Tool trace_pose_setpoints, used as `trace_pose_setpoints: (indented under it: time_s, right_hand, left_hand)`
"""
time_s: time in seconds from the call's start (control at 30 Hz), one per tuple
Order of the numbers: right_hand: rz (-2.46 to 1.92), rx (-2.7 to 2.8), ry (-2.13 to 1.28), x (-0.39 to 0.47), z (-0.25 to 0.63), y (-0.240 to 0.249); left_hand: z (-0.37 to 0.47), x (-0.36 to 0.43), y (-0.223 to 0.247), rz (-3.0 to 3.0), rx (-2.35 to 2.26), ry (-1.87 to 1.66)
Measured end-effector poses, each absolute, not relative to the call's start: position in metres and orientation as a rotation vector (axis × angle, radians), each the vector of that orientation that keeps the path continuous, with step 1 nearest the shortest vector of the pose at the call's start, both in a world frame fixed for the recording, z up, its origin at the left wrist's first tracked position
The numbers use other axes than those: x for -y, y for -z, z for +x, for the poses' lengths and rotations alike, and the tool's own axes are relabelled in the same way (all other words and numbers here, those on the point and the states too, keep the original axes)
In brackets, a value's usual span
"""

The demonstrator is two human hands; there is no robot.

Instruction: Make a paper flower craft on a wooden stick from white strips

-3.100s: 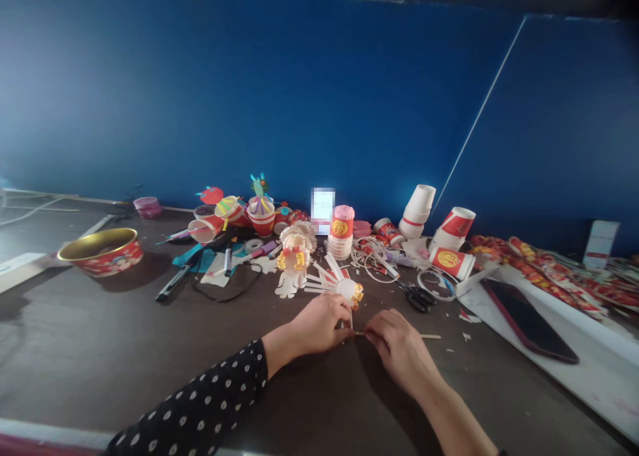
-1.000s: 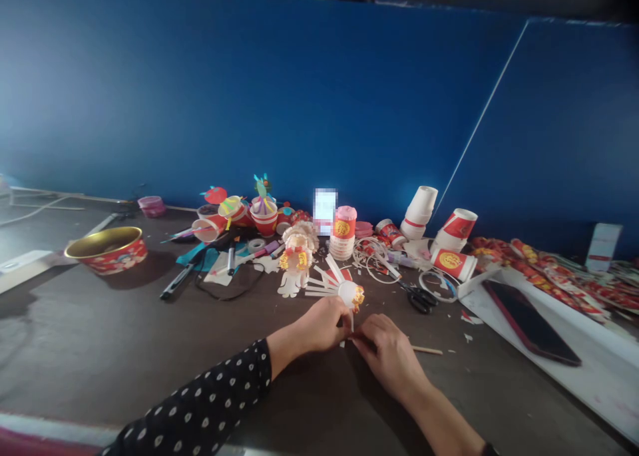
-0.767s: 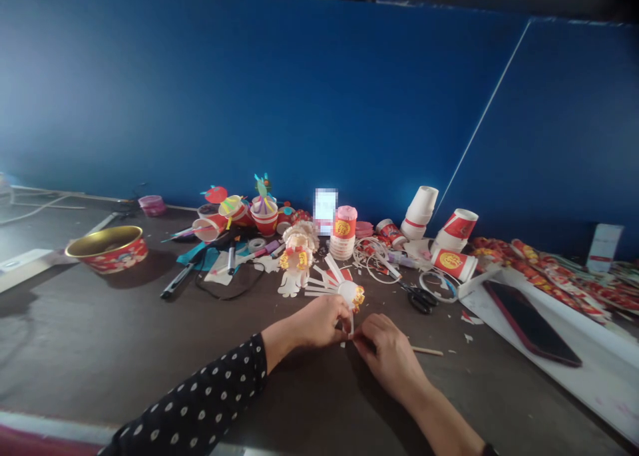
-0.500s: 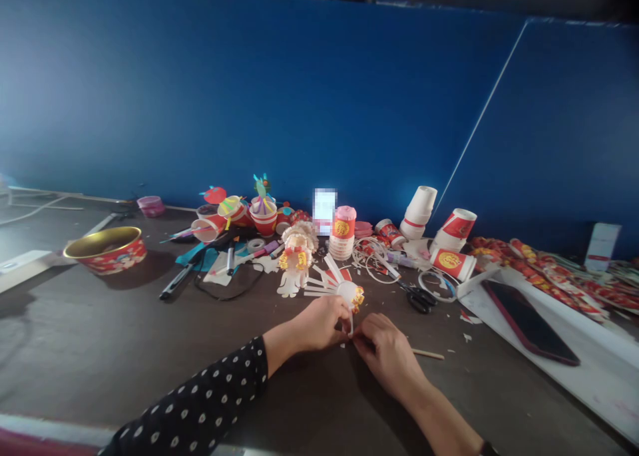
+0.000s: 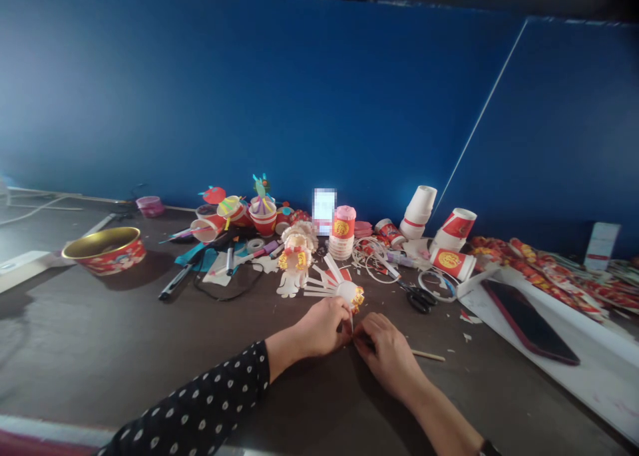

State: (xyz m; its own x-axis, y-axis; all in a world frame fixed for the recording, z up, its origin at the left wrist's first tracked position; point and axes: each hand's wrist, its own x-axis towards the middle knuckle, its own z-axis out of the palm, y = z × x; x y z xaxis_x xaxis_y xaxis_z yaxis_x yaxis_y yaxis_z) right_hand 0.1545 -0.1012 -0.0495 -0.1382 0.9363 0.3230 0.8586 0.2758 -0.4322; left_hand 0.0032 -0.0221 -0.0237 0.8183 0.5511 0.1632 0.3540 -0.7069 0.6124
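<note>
My left hand is closed in a pinch on a narrow white strip of a cut paper cup. The cup's other strips fan out to the left and upward, and a yellow and red printed piece shows on its right side. Close beside it, my right hand has its fingers pressed together near the lower end of that strip; whether they grip it is hidden. Just beyond stands a figure made from a cut cup, with curled white strips and yellow parts.
Black-handled scissors and a thin wooden stick lie to the right. A phone rests in a white tray. Leftward are a gold-lined bowl and a marker. Stacked paper cups stand by the blue partition.
My left hand has shifted slightly down and closer to my right hand, and less of the strip shows between them. My right hand has hardly moved.
</note>
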Motion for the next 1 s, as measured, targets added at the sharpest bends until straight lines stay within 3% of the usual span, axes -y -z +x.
trace_pose_setpoints:
  time_s: [1.0]
  right_hand:
    - [-1.573,2.053,-0.24,0.101,0.157,0.048]
  left_hand:
    - [-0.002,0.02,0.018,2.403,-0.59,-0.354]
